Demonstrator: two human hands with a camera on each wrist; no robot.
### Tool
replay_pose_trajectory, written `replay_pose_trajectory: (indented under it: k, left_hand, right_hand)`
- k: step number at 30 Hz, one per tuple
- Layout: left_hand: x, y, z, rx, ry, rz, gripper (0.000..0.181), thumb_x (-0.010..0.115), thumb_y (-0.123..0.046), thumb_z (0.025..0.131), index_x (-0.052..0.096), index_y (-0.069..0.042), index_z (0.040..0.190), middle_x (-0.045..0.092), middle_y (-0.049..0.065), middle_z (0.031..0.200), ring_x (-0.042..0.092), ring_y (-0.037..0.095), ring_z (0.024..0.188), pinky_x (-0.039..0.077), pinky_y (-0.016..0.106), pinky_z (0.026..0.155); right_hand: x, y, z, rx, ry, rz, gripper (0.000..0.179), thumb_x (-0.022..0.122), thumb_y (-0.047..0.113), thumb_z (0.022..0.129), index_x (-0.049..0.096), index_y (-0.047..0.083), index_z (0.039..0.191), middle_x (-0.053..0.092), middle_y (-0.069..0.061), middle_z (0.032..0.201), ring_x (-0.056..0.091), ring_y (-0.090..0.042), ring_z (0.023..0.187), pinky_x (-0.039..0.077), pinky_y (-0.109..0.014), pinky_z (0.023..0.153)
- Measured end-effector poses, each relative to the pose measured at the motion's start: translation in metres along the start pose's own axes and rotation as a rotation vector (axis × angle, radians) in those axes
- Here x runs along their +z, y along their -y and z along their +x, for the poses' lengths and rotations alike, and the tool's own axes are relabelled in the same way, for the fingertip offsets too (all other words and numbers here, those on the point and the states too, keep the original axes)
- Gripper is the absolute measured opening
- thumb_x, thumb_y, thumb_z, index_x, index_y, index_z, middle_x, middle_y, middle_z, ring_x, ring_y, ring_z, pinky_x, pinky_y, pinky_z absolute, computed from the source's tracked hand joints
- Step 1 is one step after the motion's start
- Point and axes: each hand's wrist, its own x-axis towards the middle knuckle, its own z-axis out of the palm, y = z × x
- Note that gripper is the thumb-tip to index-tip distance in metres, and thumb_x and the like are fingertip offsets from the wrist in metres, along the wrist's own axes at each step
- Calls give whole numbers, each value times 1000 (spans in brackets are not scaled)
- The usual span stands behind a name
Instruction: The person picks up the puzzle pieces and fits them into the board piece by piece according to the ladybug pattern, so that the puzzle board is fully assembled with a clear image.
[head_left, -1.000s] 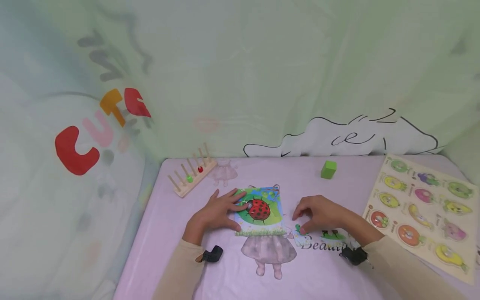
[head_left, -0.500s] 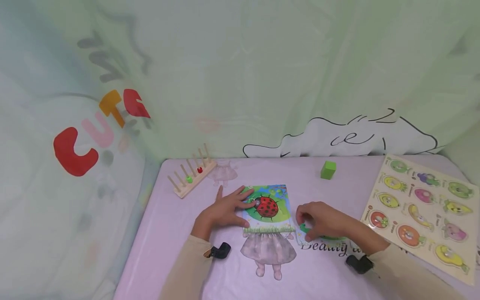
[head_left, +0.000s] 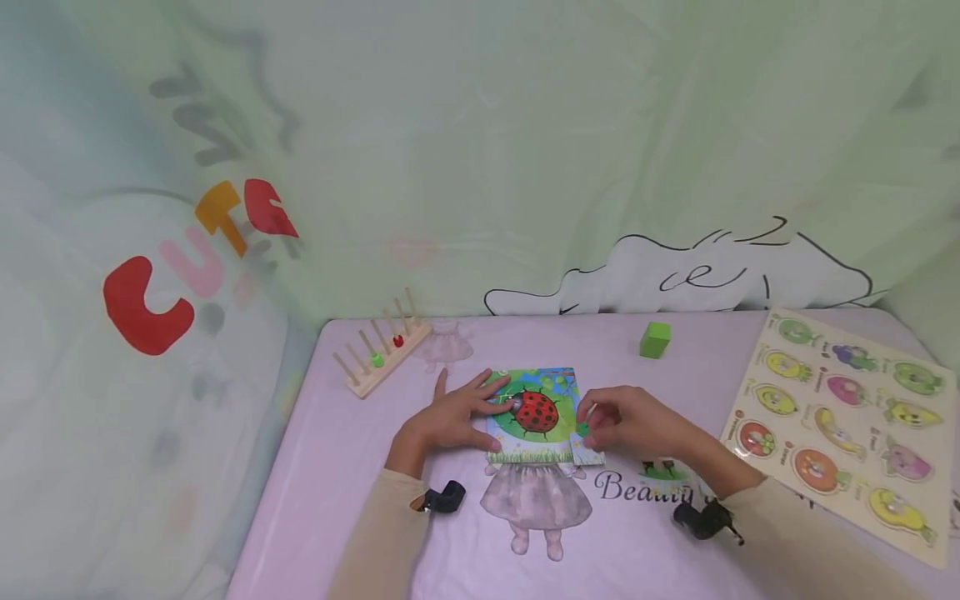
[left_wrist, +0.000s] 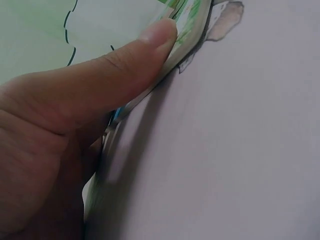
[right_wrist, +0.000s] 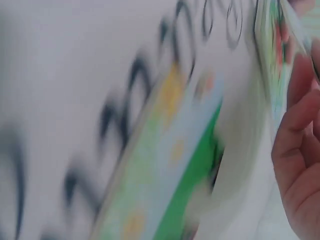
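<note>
My left hand (head_left: 453,421) rests with spread fingers on a square ladybug picture puzzle (head_left: 536,414) lying on the table. In the left wrist view, the thumb (left_wrist: 125,65) lies over the puzzle's edge. Between thumb and fingers, my right hand (head_left: 633,421) pinches a small puzzle piece (head_left: 587,452) with green and pale blue on it, at the puzzle's lower right edge; the fingers cover its upper part. Another puzzle piece (head_left: 663,471), green with yellow spots, lies below the right wrist, and the right wrist view shows this piece (right_wrist: 165,160) blurred.
A wooden peg rack (head_left: 408,340) with a green bead (head_left: 377,360) and a red bead (head_left: 398,341) stands at the back left. Behind my right hand is a green block (head_left: 656,340). A large fruit picture board (head_left: 813,429) lies at the right.
The ladybug puzzle shifted right under my left hand, then stayed about still. My right hand brought the pinched piece up and left to the puzzle's right edge.
</note>
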Motion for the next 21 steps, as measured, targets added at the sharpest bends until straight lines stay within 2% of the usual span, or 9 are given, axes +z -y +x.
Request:
replay_pose_trajectory:
  k: [4, 10, 16, 21]
  left_hand:
    - [0, 0, 2, -15, 14, 10, 77, 79, -58, 80, 50, -38, 149, 19, -17, 169, 4, 17, 161, -14, 70, 118]
    - [0, 0, 2, -15, 21, 3, 78, 79, -59, 81, 49, -39, 150, 19, -18, 169, 3, 15, 161, -15, 70, 118]
    - [0, 1, 2, -3, 22, 3, 78, 78, -58, 81, 49, -38, 150, 19, -17, 170, 4, 16, 161, -15, 70, 118]
    - [-2, 0, 1, -4, 22, 3, 78, 79, -58, 81, 49, -38, 150, 19, -17, 169, 5, 16, 161, -15, 70, 118]
  right_hand:
    - [9, 10, 13, 18, -45, 66, 25, 84, 18, 85, 71, 13, 106, 72, 3, 83, 67, -10, 75, 54, -24, 70]
    - [24, 25, 30, 66, -110, 119, 22, 83, 15, 85, 71, 10, 102, 72, -1, 81, 68, -14, 73, 54, -25, 69]
    - [36, 31, 42, 116, -98, 192, 20, 79, 9, 88, 73, 8, 107, 70, -4, 89, 65, -17, 82, 54, -28, 74]
    - [43, 34, 47, 139, -104, 236, 20, 77, 7, 87, 73, 6, 107, 71, -5, 89, 66, -17, 82, 55, -30, 75]
